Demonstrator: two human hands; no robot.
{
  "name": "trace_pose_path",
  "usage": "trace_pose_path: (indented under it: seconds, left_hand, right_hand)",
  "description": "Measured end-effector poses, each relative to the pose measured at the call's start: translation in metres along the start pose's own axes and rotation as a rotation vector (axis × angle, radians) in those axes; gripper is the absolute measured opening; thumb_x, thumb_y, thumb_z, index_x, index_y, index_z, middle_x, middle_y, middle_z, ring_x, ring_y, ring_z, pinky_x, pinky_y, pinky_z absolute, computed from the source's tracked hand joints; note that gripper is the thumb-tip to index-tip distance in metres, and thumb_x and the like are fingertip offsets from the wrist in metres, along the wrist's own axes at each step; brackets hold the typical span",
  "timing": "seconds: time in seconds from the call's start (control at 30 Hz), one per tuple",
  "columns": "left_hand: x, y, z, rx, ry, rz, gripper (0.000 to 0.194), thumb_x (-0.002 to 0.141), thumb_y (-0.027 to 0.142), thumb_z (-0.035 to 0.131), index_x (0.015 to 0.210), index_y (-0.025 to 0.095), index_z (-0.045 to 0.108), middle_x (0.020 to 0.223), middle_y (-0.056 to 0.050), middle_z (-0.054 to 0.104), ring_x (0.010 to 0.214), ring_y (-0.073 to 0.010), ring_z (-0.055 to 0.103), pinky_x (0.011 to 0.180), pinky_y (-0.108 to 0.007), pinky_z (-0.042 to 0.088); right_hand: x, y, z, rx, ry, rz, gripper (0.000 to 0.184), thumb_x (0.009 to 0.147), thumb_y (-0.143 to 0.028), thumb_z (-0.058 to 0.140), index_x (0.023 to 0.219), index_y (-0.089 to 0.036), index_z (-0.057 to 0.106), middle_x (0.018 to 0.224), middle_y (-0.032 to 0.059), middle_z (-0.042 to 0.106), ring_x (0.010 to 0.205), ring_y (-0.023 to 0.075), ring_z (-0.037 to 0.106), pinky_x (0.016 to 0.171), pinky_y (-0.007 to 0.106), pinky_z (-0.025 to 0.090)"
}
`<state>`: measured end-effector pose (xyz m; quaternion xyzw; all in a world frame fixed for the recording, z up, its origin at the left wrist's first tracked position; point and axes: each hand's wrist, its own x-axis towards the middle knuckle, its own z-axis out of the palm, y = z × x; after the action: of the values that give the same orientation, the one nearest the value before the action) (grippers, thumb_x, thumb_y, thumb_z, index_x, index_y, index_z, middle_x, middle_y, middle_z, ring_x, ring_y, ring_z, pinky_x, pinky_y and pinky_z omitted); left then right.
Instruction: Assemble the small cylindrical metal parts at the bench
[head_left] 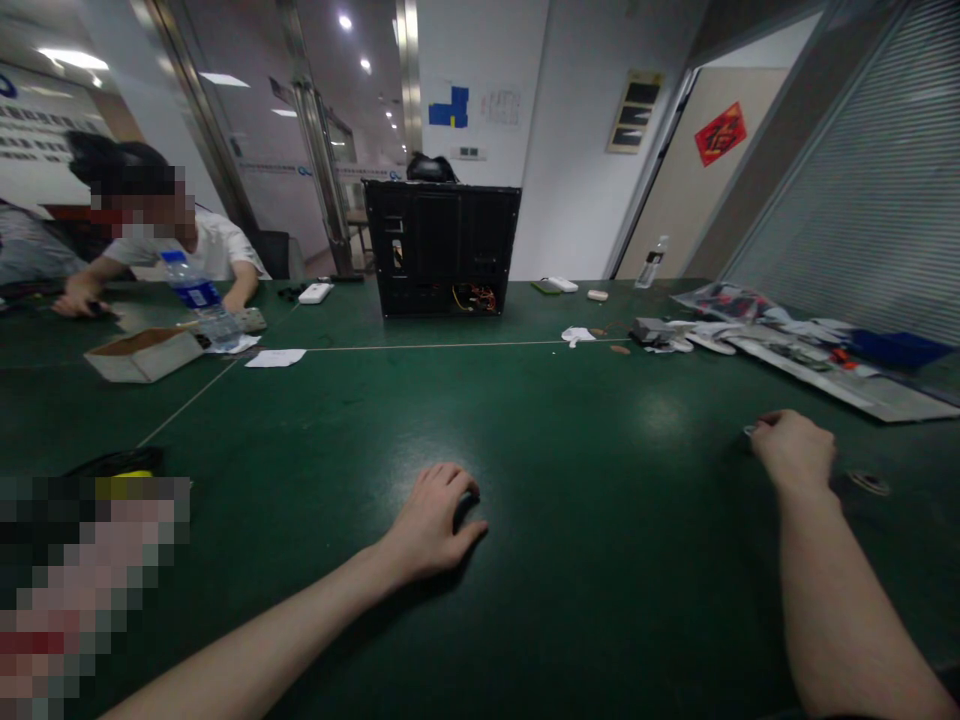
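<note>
Resting low on the green table (585, 430), the left hand (429, 522) is open, thumb and fingers apart, nothing between them! Over to the right hand (796, 448), well apart from the left: its fingers bend down at a small pale item (748, 431), and whether they grip it, I cannot tell. Just beside that wrist sits a round object (868, 484). Farther back stands a black case (442, 245), wires (476, 297) showing low down, and at far left a person (214, 240) leans in behind an open box (146, 357).
</note>
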<state>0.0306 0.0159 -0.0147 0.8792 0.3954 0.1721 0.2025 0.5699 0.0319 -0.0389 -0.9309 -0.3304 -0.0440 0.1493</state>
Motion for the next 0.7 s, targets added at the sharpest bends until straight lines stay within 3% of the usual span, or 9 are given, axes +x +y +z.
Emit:
trace_pose_path:
  seconds: [0.33,0.6,0.7]
  left_hand:
    - [0.0,0.001,-0.001,0.008,0.001,0.016,0.026,0.08,0.037,0.061,0.1,0.02,0.057,0.105,-0.007,0.055,0.101,-0.0253,0.049,0.09,-0.041,0.039]
    - [0.0,0.001,0.0,0.011,0.004,0.011,0.024,0.08,0.035,0.062,0.098,0.02,0.057,0.104,-0.007,0.055,0.101,-0.0259,0.049,0.09,-0.042,0.038]
    - [0.0,0.0,0.0,0.01,0.014,0.016,0.024,0.08,0.035,0.062,0.099,0.021,0.057,0.104,-0.007,0.055,0.1,-0.0256,0.049,0.089,-0.042,0.038]
  right_hand:
    - [0.001,0.002,0.0,-0.032,-0.017,-0.013,0.034,0.08,-0.031,0.05,0.1,-0.01,0.066,0.096,0.0225,0.065,0.092,0.0368,0.06,0.067,0.038,0.042]
    - [-0.007,0.0,-0.007,-0.041,0.034,0.006,0.042,0.081,-0.036,0.05,0.114,-0.012,0.06,0.102,0.0224,0.063,0.099,0.035,0.059,0.073,0.039,0.045]
    - [-0.006,0.009,-0.017,-0.054,0.045,0.044,0.047,0.079,-0.041,0.053,0.117,-0.014,0.058,0.103,0.0245,0.062,0.1,0.0388,0.058,0.072,0.044,0.046]
